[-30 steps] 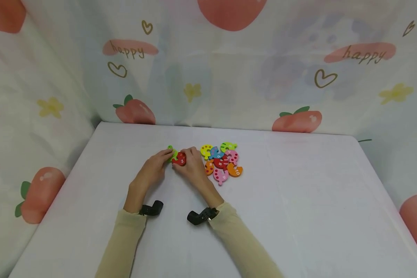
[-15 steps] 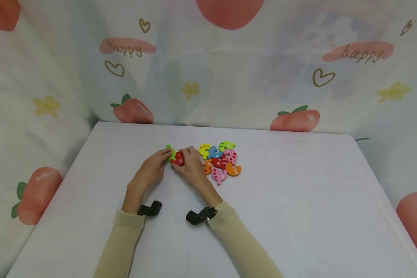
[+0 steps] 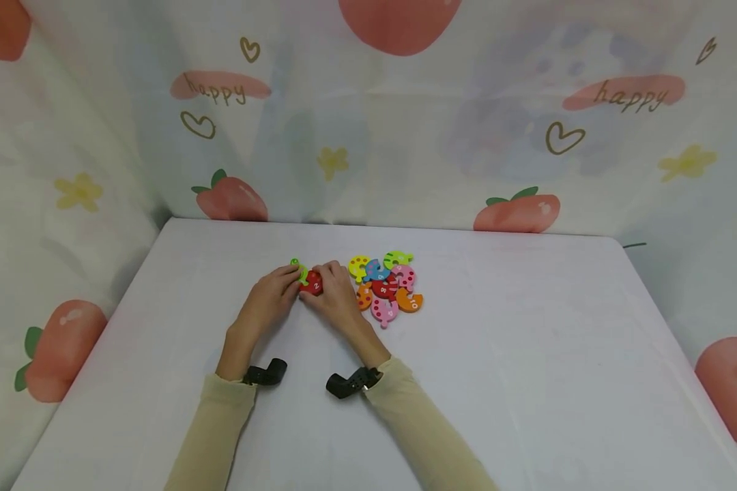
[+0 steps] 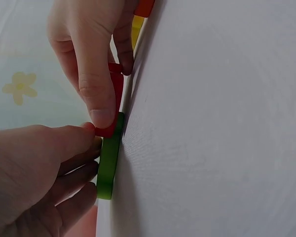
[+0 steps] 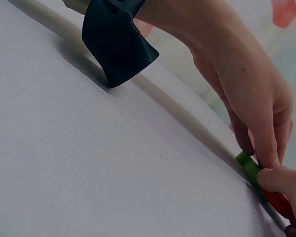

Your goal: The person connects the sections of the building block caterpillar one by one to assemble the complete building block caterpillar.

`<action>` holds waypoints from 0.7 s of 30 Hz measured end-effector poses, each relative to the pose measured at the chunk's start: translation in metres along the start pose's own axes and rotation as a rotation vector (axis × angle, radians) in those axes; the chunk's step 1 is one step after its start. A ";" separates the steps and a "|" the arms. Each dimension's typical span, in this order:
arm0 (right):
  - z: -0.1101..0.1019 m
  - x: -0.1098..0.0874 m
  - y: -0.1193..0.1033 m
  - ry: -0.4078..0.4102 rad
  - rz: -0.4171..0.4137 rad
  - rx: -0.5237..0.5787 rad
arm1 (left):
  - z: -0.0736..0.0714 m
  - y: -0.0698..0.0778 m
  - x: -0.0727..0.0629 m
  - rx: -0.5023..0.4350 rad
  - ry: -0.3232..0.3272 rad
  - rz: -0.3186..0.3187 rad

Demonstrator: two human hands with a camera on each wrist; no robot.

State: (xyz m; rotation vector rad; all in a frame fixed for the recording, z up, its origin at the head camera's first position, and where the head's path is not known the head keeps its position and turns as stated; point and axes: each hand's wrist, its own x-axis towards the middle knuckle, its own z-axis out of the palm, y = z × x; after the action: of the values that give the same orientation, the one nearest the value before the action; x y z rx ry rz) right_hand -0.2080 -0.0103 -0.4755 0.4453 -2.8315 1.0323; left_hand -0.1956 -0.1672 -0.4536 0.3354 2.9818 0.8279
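A red puzzle piece (image 3: 312, 282) marked with a 2 lies against a green puzzle piece (image 3: 304, 275) with a small round knob, left of the pile. My right hand (image 3: 339, 297) pinches the red piece, thumb on its near side and fingers on its far side. My left hand (image 3: 267, 301) holds the green piece from the left, thumb and fingertips on its edge. In the left wrist view the red piece (image 4: 119, 91) overlaps the end of the green piece (image 4: 107, 168), both low over the white tabletop. Fingers hide part of both pieces.
Right beside my right hand lies a pile of numbered puzzle pieces, among them a yellow one (image 3: 359, 266), a blue one (image 3: 377, 271), a pink one (image 3: 383, 312) and an orange one (image 3: 410, 301). A printed curtain (image 3: 405, 136) hangs behind the white table (image 3: 528, 354).
The head view has shifted slightly. The red piece sits a little closer in against the green one; both hands keep their hold and have hardly moved.
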 end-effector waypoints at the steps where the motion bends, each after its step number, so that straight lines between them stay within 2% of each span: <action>1: 0.000 0.000 0.000 -0.001 0.000 0.000 | 0.001 0.000 0.000 0.003 -0.001 -0.007; 10: 0.000 -0.001 0.000 -0.002 -0.035 -0.015 | 0.000 -0.001 0.000 -0.018 0.020 -0.019; 21: 0.001 -0.001 0.001 -0.030 -0.027 -0.074 | 0.002 -0.002 0.003 -0.031 0.048 -0.026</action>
State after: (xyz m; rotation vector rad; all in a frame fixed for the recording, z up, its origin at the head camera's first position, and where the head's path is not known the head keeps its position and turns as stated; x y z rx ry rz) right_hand -0.2074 -0.0101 -0.4776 0.4942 -2.8703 0.9210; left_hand -0.1988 -0.1672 -0.4567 0.2793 3.0066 0.8914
